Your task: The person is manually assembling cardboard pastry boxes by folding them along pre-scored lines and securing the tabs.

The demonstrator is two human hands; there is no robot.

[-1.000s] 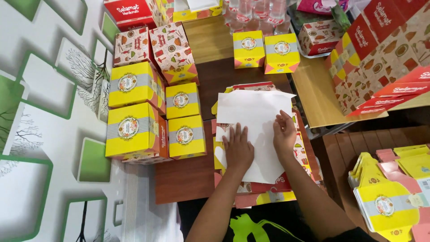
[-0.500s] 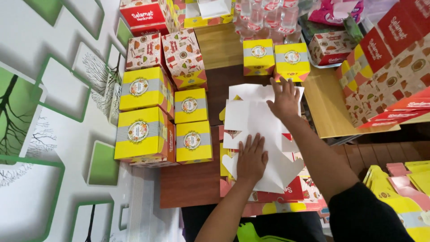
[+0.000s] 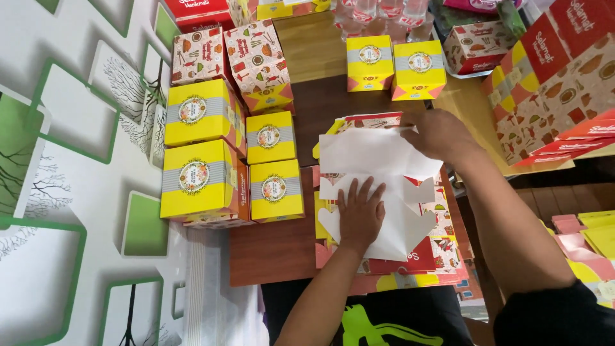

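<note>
A flat unfolded cardboard box blank (image 3: pixel 384 186), white side up, lies on a stack of printed red and yellow blanks (image 3: pixel 442 253) on the dark brown table (image 3: pixel 275 250). My left hand (image 3: pixel 360 214) presses flat on the near part of the white blank, fingers spread. My right hand (image 3: pixel 435 133) grips the blank's far right edge and folds a panel over. Folded yellow boxes (image 3: pixel 269 163) stand just left of the blank.
Larger yellow boxes (image 3: pixel 195 150) and patterned pink boxes (image 3: pixel 234 54) stand along the left by a white and green wall. Two small yellow boxes (image 3: pixel 396 63) sit at the back. Big red printed cartons (image 3: pixel 557 83) crowd the right; flat yellow blanks (image 3: pixel 592 237) lie lower right.
My right hand moved from the near part of the blank to its far edge and now folds a panel toward me. My left hand stayed pressing on the blank.
</note>
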